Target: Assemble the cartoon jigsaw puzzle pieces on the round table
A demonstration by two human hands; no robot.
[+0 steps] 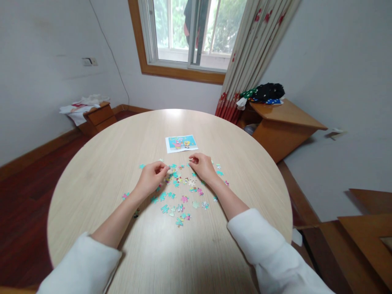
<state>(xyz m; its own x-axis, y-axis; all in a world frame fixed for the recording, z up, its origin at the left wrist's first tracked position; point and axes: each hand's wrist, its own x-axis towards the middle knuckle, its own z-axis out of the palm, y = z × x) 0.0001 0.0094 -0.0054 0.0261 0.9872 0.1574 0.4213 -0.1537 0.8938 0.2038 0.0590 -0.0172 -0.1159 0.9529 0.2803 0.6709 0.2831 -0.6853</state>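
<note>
Handling jigsaw pieces [184, 199] seems the step in hand; they lie scattered on the round table [98, 171], pointing various ways, the picture card [182, 143] lying lengthwise left-right. Hands apart: left hand [151, 176] pinched, perhaps on a piece; right hand [202, 165] curled, grip unreadable; next calls for fingertip care

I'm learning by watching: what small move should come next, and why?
Perhaps spread the bunched puzzle pieces apart: several lie crowded between the left hand and right hand, probably harder to compare with the printed picture beyond them.
</note>
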